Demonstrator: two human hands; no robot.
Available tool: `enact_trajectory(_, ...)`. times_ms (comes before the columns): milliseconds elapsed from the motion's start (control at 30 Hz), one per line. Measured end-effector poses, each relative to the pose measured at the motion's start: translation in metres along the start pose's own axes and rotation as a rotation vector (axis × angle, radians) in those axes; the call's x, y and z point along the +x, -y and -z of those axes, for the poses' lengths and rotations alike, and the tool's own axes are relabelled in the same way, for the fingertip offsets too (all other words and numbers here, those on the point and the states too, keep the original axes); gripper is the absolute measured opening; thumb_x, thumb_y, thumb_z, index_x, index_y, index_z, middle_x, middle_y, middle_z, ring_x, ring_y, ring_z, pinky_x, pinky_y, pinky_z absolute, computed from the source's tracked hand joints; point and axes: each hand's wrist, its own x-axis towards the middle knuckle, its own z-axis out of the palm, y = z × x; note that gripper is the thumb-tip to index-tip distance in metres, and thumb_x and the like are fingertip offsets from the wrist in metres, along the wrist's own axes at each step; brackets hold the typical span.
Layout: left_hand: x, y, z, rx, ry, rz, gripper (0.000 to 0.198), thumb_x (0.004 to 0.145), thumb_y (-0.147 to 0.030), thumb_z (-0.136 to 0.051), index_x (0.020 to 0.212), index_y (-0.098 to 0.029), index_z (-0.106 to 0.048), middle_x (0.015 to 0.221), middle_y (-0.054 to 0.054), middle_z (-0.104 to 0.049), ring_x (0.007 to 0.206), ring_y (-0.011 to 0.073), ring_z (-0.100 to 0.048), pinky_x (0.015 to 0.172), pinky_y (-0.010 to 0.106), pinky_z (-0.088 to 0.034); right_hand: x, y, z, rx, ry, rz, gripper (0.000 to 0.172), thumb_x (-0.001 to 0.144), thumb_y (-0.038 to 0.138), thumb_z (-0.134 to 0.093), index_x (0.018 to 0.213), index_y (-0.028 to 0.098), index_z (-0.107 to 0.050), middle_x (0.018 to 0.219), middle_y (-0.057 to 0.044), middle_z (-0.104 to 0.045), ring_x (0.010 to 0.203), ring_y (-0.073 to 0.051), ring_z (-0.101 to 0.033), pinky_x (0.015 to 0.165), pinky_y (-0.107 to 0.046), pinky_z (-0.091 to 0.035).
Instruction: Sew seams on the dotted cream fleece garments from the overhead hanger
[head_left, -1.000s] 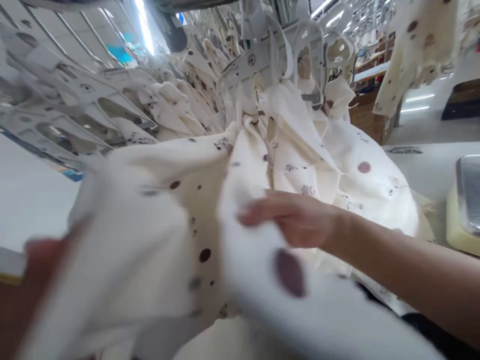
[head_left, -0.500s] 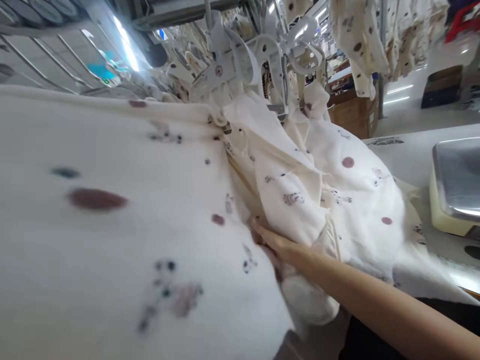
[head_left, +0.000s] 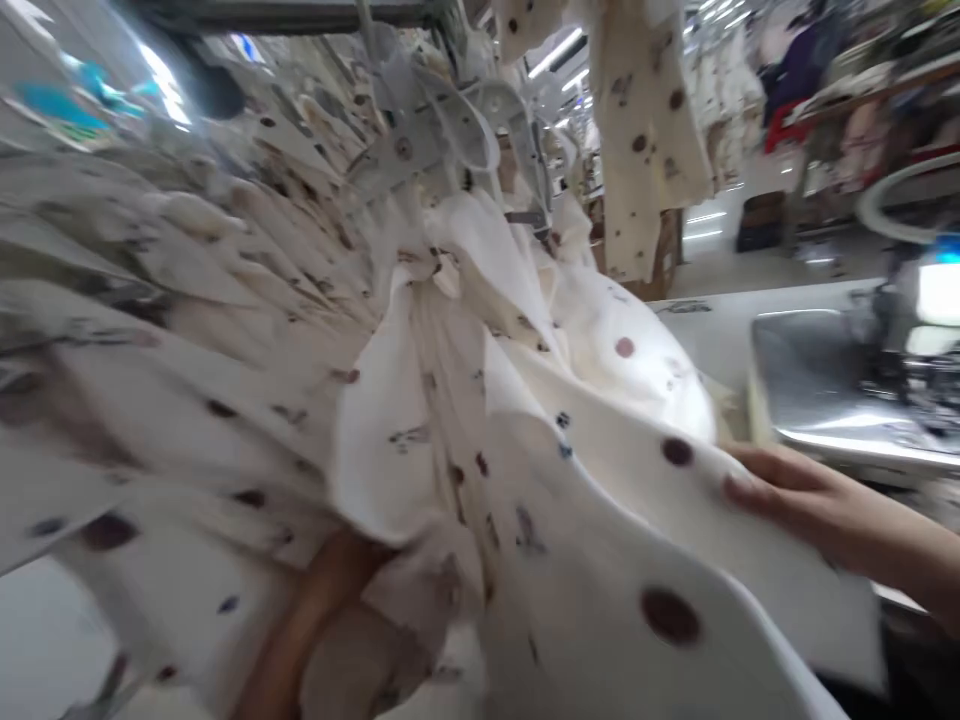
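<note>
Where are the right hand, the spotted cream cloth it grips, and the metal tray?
right hand [head_left: 787, 490], head view, back of the hand.
spotted cream cloth [head_left: 600, 520], head view, flat stretch near the hand.
metal tray [head_left: 817, 385], head view, shiny top surface.

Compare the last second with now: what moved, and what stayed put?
The right hand came out from the folds to the right and now holds the spotted cream fabric by its edge. The left forearm shows beneath it. The garments stay clipped to the white hangers.
</note>
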Motion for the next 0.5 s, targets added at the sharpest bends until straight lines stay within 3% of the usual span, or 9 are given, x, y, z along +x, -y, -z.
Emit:
enact_trajectory(67, 0.025, -0.034, -0.017, -0.094, -0.106, -0.093, 0.020, 0.087, -0.027, -0.046, 0.100, -0.014, -0.054, 0.082, 0.003, -0.063, 0.068, 0.0131, -0.061, 0.058, 0.025, -0.051, 0.005, 0.015, 0.011, -0.087, -0.090, 0.119, 0.042, 0.063, 0.057, -0.066, 0.084, 0.020, -0.063, 0.070, -0.005, -0.063, 0.057, -0.020, -0.059, 0.041, -0.025, -0.046)
enact_trajectory(100, 0.038, -0.056, -0.022, -0.152, -0.173, -0.214, 0.020, 0.087, -0.024, -0.046, 0.104, -0.015, -0.053, 0.086, 0.004, -0.064, 0.076, 0.0150, -0.062, 0.063, 0.026, -0.053, 0.008, 0.021, 0.011, -0.127, -0.111, 0.185, 0.039, 0.064, 0.054, -0.066, 0.081, 0.019, -0.061, 0.067, -0.004, -0.062, 0.053, -0.018, -0.057, 0.039, -0.024, -0.043)
enact_trajectory(133, 0.050, -0.080, -0.025, -0.199, -0.237, -0.382, 0.024, 0.086, -0.020, -0.047, 0.110, -0.018, -0.050, 0.097, 0.005, -0.064, 0.088, 0.0172, -0.062, 0.074, 0.029, -0.053, 0.012, 0.024, 0.010, -0.151, -0.122, 0.246, 0.035, 0.065, 0.050, -0.067, 0.079, 0.018, -0.060, 0.067, -0.002, -0.061, 0.053, -0.017, -0.055, 0.039, -0.023, -0.042)
enact_trajectory(200, 0.073, -0.125, -0.027, -0.217, -0.299, -0.769, 0.034, 0.084, -0.013, -0.048, 0.116, -0.022, -0.046, 0.118, 0.005, -0.056, 0.114, 0.0199, -0.048, 0.097, 0.039, -0.041, 0.017, 0.025, 0.008, -0.109, -0.109, 0.320, 0.031, 0.064, 0.042, -0.070, 0.079, 0.018, -0.057, 0.072, -0.001, -0.060, 0.060, -0.016, -0.056, 0.047, -0.023, -0.044)
enact_trajectory(267, 0.092, -0.157, -0.030, -0.150, -0.289, -1.022, 0.025, 0.083, -0.009, -0.047, 0.104, -0.021, -0.054, 0.115, 0.003, -0.058, 0.119, 0.0194, -0.043, 0.105, 0.044, -0.031, 0.020, 0.021, 0.009, 0.017, -0.049, 0.318, 0.032, 0.064, 0.038, -0.072, 0.081, 0.018, -0.053, 0.075, 0.000, -0.058, 0.065, -0.016, -0.056, 0.055, -0.025, -0.047)
enact_trajectory(400, 0.110, -0.175, -0.031, -0.189, -0.206, -1.110, 0.021, 0.085, -0.006, -0.040, 0.075, -0.017, -0.055, 0.073, -0.002, -0.061, 0.084, 0.0097, -0.058, 0.102, 0.033, -0.036, 0.026, 0.009, 0.010, 0.207, -0.067, 0.321, 0.038, 0.065, 0.044, -0.071, 0.073, 0.018, -0.045, 0.063, 0.004, -0.051, 0.052, -0.009, -0.048, 0.047, -0.020, -0.041)
enact_trajectory(467, 0.114, -0.173, -0.023, -0.301, -0.204, -1.107, 0.021, 0.086, -0.007, -0.038, 0.077, -0.017, -0.054, 0.073, -0.002, -0.059, 0.075, 0.0083, -0.056, 0.098, 0.030, -0.040, 0.030, 0.007, 0.005, 0.270, -0.167, 0.406, 0.039, 0.069, 0.048, -0.067, 0.071, 0.019, -0.042, 0.060, 0.006, -0.046, 0.048, -0.007, -0.041, 0.043, -0.017, -0.035)
enact_trajectory(500, 0.117, -0.172, -0.017, -0.345, -0.246, -1.100, 0.019, 0.086, -0.008, -0.039, 0.078, -0.017, -0.054, 0.078, 0.000, -0.060, 0.080, 0.0094, -0.056, 0.098, 0.030, -0.040, 0.032, 0.007, 0.002, 0.295, -0.233, 0.463, 0.038, 0.072, 0.049, -0.064, 0.072, 0.019, -0.041, 0.061, 0.006, -0.045, 0.048, -0.007, -0.040, 0.043, -0.017, -0.034)
